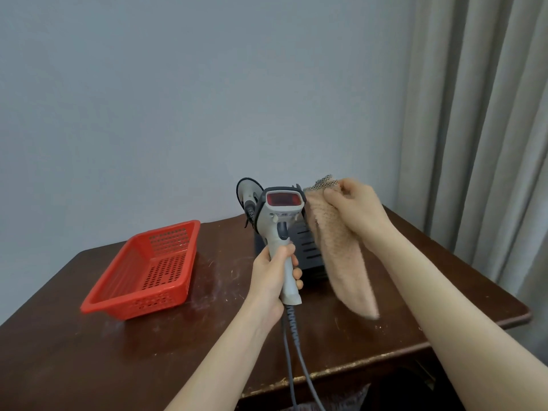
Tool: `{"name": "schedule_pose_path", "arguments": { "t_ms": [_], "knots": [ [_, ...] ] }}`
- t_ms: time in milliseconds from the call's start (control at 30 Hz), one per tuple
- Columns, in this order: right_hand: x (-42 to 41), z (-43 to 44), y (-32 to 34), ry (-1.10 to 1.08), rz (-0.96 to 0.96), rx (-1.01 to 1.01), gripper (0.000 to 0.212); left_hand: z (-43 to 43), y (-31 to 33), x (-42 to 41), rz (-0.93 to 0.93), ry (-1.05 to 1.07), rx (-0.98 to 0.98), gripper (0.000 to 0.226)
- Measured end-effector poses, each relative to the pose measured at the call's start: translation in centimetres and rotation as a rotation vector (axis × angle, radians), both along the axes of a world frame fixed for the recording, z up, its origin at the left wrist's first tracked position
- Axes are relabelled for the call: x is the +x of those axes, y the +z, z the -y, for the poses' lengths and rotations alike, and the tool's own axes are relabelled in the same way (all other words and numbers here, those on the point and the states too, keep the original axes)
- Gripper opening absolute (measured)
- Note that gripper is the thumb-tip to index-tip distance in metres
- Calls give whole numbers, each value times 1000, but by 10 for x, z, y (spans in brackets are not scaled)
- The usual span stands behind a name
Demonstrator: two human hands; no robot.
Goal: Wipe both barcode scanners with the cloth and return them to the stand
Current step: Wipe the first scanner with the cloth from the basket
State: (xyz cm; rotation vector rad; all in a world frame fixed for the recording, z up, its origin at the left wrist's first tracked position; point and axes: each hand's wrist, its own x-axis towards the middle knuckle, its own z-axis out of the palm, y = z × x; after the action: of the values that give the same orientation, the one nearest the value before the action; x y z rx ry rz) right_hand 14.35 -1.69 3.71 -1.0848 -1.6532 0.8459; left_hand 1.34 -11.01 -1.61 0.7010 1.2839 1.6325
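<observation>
A red perforated basket sits at the left of the dark wooden bench, its long side angled away toward the wall.

Near the middle, the left grip is closed firmly round the lower handle of a pale grey barcode scanner. The thumb lies up the near side of the handle and the fingers curl round its right side. The scanner is held upright above the bench, its red window facing the camera and its dark trigger just below the head. A grey cable drops from the base of the handle, coiled at first and then straight, and passes over the near edge of the bench. A second grey cable runs beside it.

Behind the held scanner's head, to its left, part of the second scanner shows, with a dark cable looped round it. Its seat is hidden. The black slotted stand sits on the bench just behind the held scanner.

Further right, the right grip pinches the top of a fluffy pinkish-beige cloth between curled fingers and thumb, level with the scanner's head. The cloth hangs down in front of the stand, its upper edge just beside the right side of the head. Whether they touch I cannot tell. Its lower end is blurred. A pale curtain hangs at the far right.
</observation>
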Motion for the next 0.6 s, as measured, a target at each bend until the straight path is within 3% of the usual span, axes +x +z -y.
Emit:
{"name": "schedule_pose_path", "arguments": {
  "t_ms": [67,167,267,300,467,533,600],
  "knots": [
    [-2,-6,-2,67,-235,-155,32,0,-1,1,15,-8,-8,1],
    [1,-11,1,119,-469,-370,28,0,-1,2,44,-2,-19,5],
    [9,-15,5,316,-952,-708,39,-1,0,2,45,4,-22,3],
    [10,-16,1,341,-1021,-771,43,-1,0,1,44,8,-21,2],
    [5,-7,-37,198,-672,-785,27,-1,1,2,35,1,-22,2],
    [4,-5,-32,220,-801,-828,29,-1,1,2,31,0,-25,3],
    [6,-3,-24,317,-1080,-970,32,-2,-1,1,18,-6,-34,6]
  ]
}}
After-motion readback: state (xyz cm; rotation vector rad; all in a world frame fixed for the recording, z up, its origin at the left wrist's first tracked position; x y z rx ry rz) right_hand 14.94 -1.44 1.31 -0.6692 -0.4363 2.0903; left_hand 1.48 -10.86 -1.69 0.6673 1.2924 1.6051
